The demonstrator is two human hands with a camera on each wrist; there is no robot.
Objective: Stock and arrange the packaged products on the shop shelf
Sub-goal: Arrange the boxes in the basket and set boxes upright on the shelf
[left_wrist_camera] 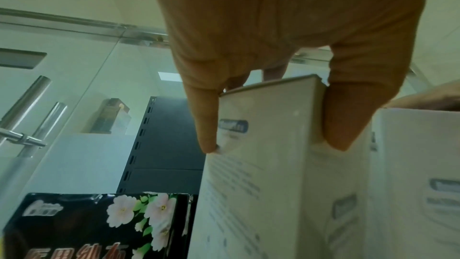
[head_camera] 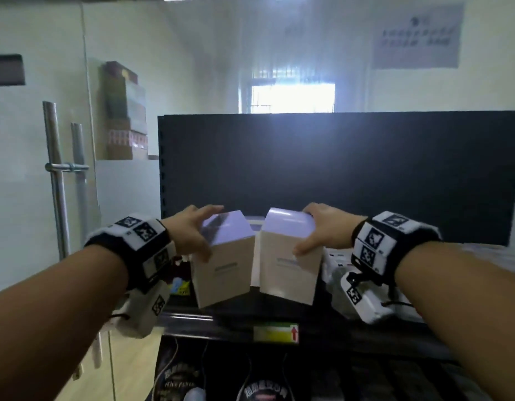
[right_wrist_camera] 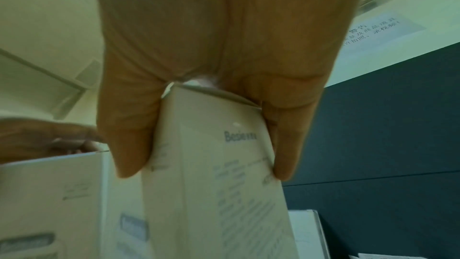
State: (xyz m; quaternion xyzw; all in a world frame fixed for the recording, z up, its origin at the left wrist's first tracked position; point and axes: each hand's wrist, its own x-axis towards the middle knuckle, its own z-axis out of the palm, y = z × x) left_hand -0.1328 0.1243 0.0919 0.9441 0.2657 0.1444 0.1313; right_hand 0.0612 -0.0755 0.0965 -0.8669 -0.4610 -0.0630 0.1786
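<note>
Gripping white boxes (head_camera: 221,267), wrist-only floral pack (left_wrist_camera: 99,226)

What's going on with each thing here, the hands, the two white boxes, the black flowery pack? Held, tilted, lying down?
Left hand: grips the left white box from above.
Right hand: grips the right white box from above.
Left white box: held, tilted, top leaning left.
Right white box: held, tilted, top leaning right.
Black flowered pack: beside the left box, untouched.
Shelf: dark back panel, price tag on its front edge.
</note>
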